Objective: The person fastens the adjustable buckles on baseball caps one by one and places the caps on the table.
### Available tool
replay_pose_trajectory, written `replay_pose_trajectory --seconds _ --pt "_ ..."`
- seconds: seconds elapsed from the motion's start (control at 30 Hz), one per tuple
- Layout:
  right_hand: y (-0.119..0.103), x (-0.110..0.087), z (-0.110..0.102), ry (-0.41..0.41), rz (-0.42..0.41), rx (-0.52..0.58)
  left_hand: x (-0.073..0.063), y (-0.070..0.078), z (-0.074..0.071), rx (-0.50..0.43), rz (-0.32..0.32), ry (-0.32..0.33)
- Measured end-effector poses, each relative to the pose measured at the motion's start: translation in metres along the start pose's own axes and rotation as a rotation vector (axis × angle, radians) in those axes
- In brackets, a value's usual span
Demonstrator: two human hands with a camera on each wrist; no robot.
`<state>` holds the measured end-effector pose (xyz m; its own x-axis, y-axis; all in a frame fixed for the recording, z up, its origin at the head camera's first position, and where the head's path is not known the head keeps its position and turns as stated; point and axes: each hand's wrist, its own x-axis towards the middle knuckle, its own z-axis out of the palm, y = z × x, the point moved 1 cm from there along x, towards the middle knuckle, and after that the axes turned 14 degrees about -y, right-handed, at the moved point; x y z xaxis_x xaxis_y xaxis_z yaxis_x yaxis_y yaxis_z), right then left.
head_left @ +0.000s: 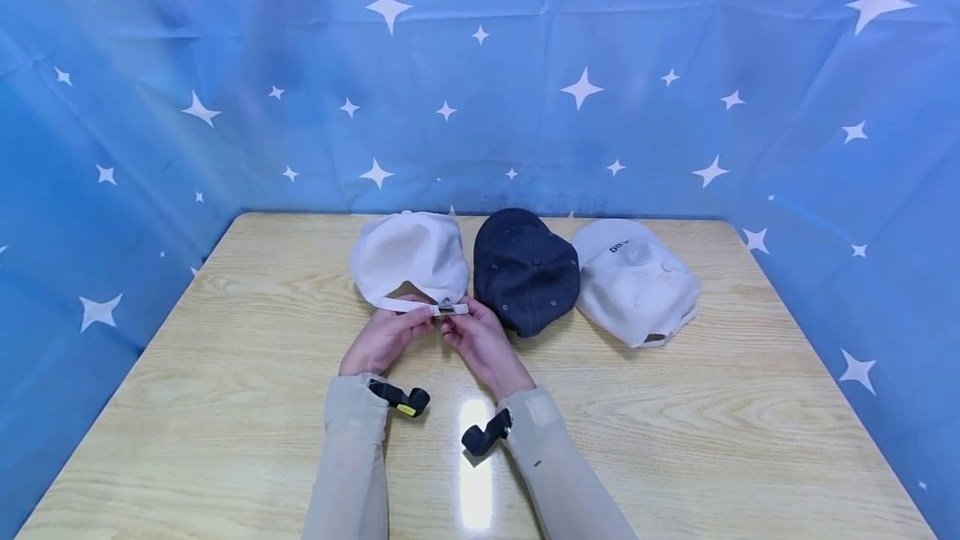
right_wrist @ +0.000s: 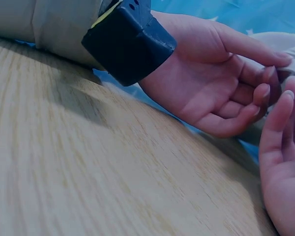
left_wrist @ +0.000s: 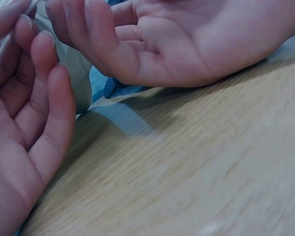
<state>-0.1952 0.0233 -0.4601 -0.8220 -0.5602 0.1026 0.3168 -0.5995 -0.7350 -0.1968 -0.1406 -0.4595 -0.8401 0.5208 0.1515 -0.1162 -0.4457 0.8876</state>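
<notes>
A white baseball cap (head_left: 408, 252) lies at the back of the table with its rear opening toward me. Across that opening runs its white strap (head_left: 405, 305), with a small metal buckle (head_left: 446, 308) near the right end. My left hand (head_left: 386, 338) pinches the strap just left of the buckle between thumb and fingers. The right hand (head_left: 487, 348) pinches the strap's end at the right of the buckle. In the right wrist view, the left hand (right_wrist: 201, 73) has its lower fingers curled below the strap. The left wrist view shows both hands' fingertips close together.
Right of the white cap sits a dark navy cap (head_left: 528, 273), close beside the right hand. Farther right is another white cap (head_left: 637, 282) with dark lettering on its brim. A blue curtain with white stars (head_left: 480, 107) hangs behind the wooden table (head_left: 712, 423).
</notes>
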Motion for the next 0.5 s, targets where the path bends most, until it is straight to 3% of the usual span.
replay_pose_trajectory --seconds 0.5 --pt "0.0013 -0.0008 0.0002 0.03 0.017 -0.023 -0.0002 -0.0015 0.0016 0.018 -0.002 -0.01"
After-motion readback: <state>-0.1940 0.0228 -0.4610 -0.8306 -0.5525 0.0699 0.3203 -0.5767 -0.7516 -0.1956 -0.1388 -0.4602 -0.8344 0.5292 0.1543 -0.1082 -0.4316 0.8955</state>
